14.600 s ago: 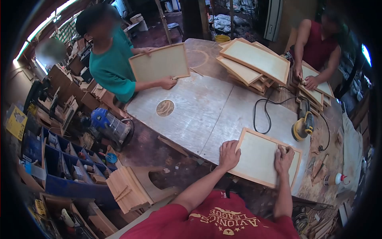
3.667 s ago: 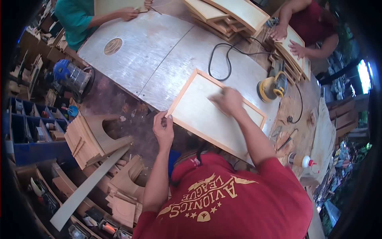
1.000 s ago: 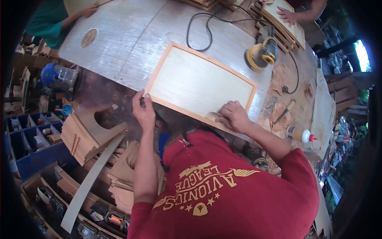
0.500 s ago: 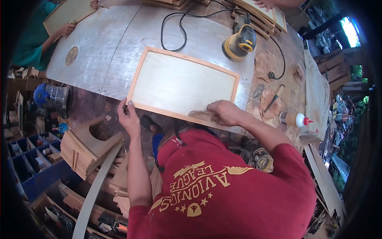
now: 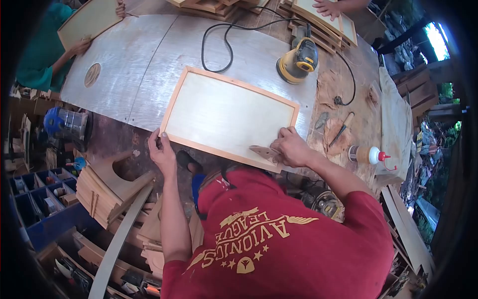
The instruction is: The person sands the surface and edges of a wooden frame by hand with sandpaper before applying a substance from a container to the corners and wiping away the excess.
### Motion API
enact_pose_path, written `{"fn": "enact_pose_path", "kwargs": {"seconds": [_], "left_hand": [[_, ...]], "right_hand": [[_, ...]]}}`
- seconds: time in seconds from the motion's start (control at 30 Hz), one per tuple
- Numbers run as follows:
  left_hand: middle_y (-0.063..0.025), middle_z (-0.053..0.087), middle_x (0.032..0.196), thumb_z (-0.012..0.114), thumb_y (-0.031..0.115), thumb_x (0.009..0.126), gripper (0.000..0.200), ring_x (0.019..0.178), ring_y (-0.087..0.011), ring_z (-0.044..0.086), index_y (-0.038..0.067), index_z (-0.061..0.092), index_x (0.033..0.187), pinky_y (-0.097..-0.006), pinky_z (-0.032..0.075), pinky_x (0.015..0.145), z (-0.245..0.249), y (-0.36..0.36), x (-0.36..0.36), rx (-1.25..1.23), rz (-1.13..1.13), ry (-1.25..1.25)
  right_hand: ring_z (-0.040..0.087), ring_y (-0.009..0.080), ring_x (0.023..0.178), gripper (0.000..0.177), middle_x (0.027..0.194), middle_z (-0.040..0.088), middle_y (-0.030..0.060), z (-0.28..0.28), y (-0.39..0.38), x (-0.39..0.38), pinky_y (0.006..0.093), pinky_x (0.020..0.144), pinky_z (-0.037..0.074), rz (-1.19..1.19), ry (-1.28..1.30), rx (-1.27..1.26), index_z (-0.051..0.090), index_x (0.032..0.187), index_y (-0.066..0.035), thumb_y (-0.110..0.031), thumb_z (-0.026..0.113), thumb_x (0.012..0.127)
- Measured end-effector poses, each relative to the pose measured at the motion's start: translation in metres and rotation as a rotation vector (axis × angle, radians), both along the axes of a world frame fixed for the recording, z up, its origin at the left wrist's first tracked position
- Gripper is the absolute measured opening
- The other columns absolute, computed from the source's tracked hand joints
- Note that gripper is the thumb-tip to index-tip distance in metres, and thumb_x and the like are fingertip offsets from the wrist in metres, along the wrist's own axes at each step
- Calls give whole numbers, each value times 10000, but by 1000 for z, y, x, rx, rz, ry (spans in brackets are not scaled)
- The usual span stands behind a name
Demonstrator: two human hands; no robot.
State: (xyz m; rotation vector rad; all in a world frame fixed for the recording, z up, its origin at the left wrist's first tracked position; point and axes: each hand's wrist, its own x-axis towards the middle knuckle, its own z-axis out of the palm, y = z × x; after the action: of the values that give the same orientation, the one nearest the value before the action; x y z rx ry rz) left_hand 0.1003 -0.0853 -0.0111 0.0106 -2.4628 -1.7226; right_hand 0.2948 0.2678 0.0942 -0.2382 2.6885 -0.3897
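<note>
A shallow wooden tray-like frame with a pale flat panel (image 5: pixel 226 112) lies at the near edge of the worktable. My left hand (image 5: pixel 162 150) grips its near left corner, thumb on the rim and fingers at the outer side. At the near right corner, my right hand (image 5: pixel 293 147) is closed on a tan piece of sandpaper (image 5: pixel 264 152), which rests over the near rim. Part of the sandpaper is hidden under the fingers.
Beyond the frame are a yellow and black sander (image 5: pixel 297 61) and its cable. A knife (image 5: pixel 341 129) and a glue bottle (image 5: pixel 368 155) lie at the right. Other people's hands (image 5: pixel 327 8) (image 5: pixel 80 46) touch similar frames. Stacked wood pieces (image 5: pixel 99 194) stand lower left.
My right hand has shifted slightly right with the sandpaper, which now shows more from under the fingers. The other person's hand at the top right has spread on the frame stack.
</note>
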Motion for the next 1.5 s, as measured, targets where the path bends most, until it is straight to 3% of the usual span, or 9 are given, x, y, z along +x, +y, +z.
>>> {"fn": "enact_pose_path", "kwargs": {"seconds": [0.07, 0.4, 0.77, 0.93, 1.03, 1.17, 1.27, 1.37, 1.5], "left_hand": [[-113, 661, 1216, 653, 170, 1055, 326, 956, -154, 622, -32, 656, 1310, -304, 520, 811, -5, 0, -2, 21, -5, 74], [-90, 656, 1191, 654, 177, 1054, 326, 916, -150, 586, -23, 662, 1311, -302, 509, 785, -4, 0, -1, -26, -4, 85], [-114, 660, 1224, 645, 181, 1054, 325, 957, -177, 639, -21, 667, 1308, -312, 534, 796, 1, 2, -3, -72, 9, 100], [-114, 657, 1228, 649, 186, 1054, 329, 925, -162, 646, -23, 669, 1308, -298, 538, 769, 4, 6, 2, -16, 39, 99], [-147, 695, 1238, 641, 186, 1052, 319, 1127, -254, 646, -11, 682, 1300, -365, 506, 958, 12, 9, 4, -3, 58, 21], [-113, 663, 1213, 664, 193, 1049, 334, 895, -158, 627, -14, 672, 1311, -305, 523, 768, 4, 4, 1, -60, 21, 105], [-111, 677, 1189, 675, 196, 1042, 333, 872, -158, 621, -6, 680, 1307, -309, 519, 762, 4, 2, 1, -82, 17, 116], [-111, 689, 1173, 682, 198, 1036, 331, 870, -164, 631, -5, 688, 1298, -308, 521, 759, 1, -2, -1, -64, 13, 65], [-127, 697, 1185, 687, 195, 1027, 320, 909, -181, 667, -10, 696, 1273, -316, 539, 777, 7, -4, -3, -44, -13, 50]], "right_hand": [[564, 281, 1050, 208, 972, 750, 34, 2, -3, -7, 426, 988, 397, 27, -15, -16, 758, 973, -121, -237, 778, 802], [570, 281, 1018, 204, 934, 742, 24, -22, -12, -12, 437, 964, 393, -30, 70, -160, 772, 954, -146, -317, 791, 844], [599, 303, 1036, 186, 925, 721, 69, -32, -122, -156, 456, 963, 419, -51, 196, -260, 767, 975, -136, -273, 763, 849], [569, 286, 966, 211, 876, 716, 49, -23, -47, -54, 462, 915, 395, -86, 102, -204, 786, 950, -134, -298, 826, 824], [559, 286, 950, 231, 849, 701, 35, -24, -42, -46, 452, 890, 389, -64, 200, -250, 785, 912, -136, -325, 850, 797], [563, 288, 1009, 161, 936, 731, 42, -50, -102, -131, 445, 933, 402, -41, 268, -309, 745, 929, -135, -248, 782, 821], [597, 300, 1029, 175, 942, 741, 59, -46, -156, -194, 467, 945, 400, -54, 352, -332, 742, 926, -125, -280, 757, 847], [578, 309, 956, 166, 882, 713, 72, -61, -186, -208, 440, 939, 384, -214, 487, -440, 741, 888, -114, -264, 785, 832], [733, 423, 869, 295, 867, 761, 189, -45, -163, -191, 511, 820, 561, -672, 284, -600, 737, 958, -32, -310, 761, 861]]}}
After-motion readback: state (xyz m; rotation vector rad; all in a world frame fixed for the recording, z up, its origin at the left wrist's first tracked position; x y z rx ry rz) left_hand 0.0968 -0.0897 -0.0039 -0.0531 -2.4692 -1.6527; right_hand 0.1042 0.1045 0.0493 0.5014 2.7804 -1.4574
